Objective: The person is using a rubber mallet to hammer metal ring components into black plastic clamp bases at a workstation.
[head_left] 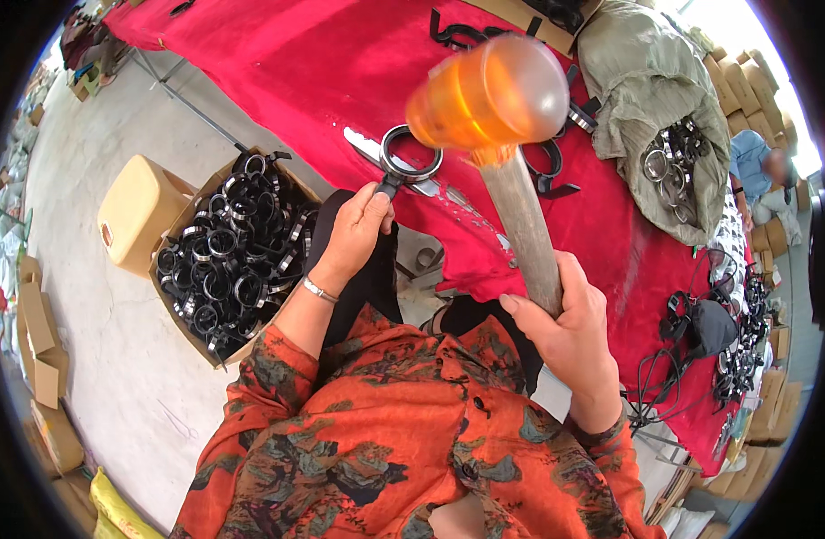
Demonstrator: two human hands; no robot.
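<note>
Pointing near-left from its ring, the black tab of the silver-rimmed ring clamp is pinched between thumb and fingers of the left hand at the near edge of the red-clothed table; the mallet is gripped by its handle in the right hand, its blurred orange head held right of the ring

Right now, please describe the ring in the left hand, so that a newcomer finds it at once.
Find the wide red cloth, then its near edge, left of the mallet handle. A round black ring there has its short tab pinched by the fingers of the left hand. Similar black rings piled in the carton lie loose; this one is gripped.
</note>
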